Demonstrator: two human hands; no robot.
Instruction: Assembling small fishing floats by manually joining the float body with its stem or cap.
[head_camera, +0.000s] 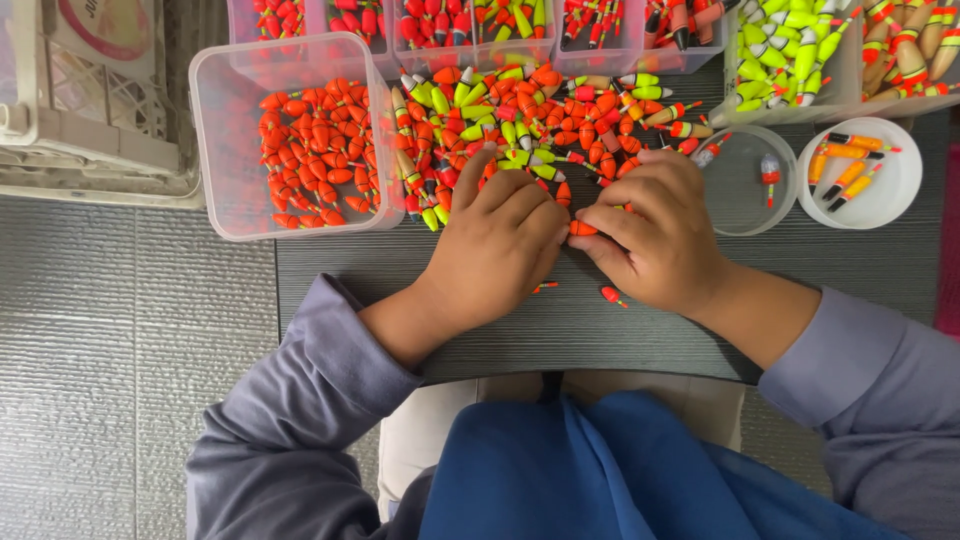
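A person in a grey long-sleeved top is sitting at a dark, ribbed tabletop (600, 330), both hands meeting at its middle over a heap of small fishing floats. The left hand (495, 245) and the right hand (655, 235) are pinching one orange float (582, 228) between their fingertips, the remaining fingers curled inward rather than flat. Directly beyond the knuckles, a loose pile of orange, red and yellow-green floats (520, 120) is spreading across the tabletop. Beyond the left hand and to its outer side, a clear plastic tub (215, 160) is holding more orange floats. Beyond the right hand, a round clear dish (740, 185) is carrying a single float, and just past it a white round dish (885, 195) is holding several slim orange-and-yellow ones. Two stray floats (612, 296) are lying on the tabletop close to the wrists, on the near side of the hands. A row of clear bins (800, 60) packed with floats is lining the far edge. A pale plastic crate (90, 110) is resting far out beyond the left arm, above a grey textured floor (120, 380). A blue cloth (600, 470) is covering the person's lap.
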